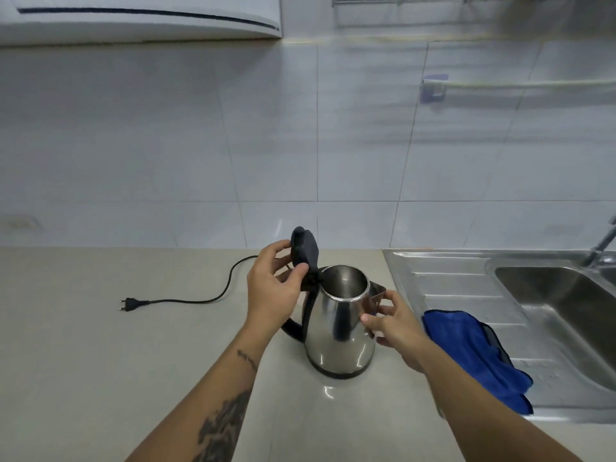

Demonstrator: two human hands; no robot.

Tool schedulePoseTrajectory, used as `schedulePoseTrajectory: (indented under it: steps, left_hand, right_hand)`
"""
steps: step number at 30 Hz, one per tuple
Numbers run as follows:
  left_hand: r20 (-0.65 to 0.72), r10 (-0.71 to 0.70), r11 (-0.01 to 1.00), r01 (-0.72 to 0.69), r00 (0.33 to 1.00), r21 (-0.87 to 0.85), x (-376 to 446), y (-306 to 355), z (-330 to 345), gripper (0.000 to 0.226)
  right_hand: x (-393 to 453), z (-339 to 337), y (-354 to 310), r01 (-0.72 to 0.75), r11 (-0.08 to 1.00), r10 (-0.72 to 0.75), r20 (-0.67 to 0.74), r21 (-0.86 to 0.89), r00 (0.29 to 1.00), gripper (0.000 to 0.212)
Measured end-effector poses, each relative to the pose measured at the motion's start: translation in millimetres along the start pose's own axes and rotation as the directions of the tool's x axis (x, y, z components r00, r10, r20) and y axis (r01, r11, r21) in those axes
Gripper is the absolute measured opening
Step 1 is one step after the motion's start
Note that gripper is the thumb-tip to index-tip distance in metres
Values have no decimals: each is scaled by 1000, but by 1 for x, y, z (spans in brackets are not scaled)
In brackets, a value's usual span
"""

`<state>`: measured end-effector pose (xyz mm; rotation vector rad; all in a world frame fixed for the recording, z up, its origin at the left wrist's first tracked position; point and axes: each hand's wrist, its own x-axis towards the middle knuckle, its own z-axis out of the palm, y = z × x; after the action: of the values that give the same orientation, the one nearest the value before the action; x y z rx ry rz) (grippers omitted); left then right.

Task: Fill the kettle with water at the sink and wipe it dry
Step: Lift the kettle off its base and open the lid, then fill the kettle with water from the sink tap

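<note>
Head view, steel kettle (340, 328) upright on the counter (100, 361), right hand (393, 325) pinching its spout, left hand (273, 288) gripping the raised lid (305, 250), blue cloth (476, 355) on the sink (550, 295) drainboard, unplugged cord (186, 298) behind.

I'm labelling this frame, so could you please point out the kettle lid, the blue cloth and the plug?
lid (305, 250), head view, on its dark raised underside.
cloth (466, 348), head view, on the middle of the blue fabric.
plug (130, 304), head view, on its black body.
</note>
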<state>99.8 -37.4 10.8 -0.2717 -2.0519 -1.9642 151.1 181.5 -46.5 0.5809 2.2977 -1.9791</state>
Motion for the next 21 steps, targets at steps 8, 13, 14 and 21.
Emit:
schedulePoseTrajectory:
  steps: [8,13,14,21]
  left_hand:
    - [-95,-200,976,190,975,-108,-10,-17,-35,38]
    - [-49,-361,927,352,931,-131,-17,-38,-36,36]
    - [-37,-396,910,386,918,-148,-17,-42,-35,37]
    - [60,-533,830,535,844,-157,-10,-62,-34,40]
  right_hand:
    - [-6,4,-7,-1,1000,1,9,-23,1000,47]
    - [-8,6,-9,-24,999,24,-6,-26,1000,51]
    - [-9,8,-9,-26,999,26,-10,-24,1000,51]
    - [-17,14,-9,-51,999,51,-40,12,998,52]
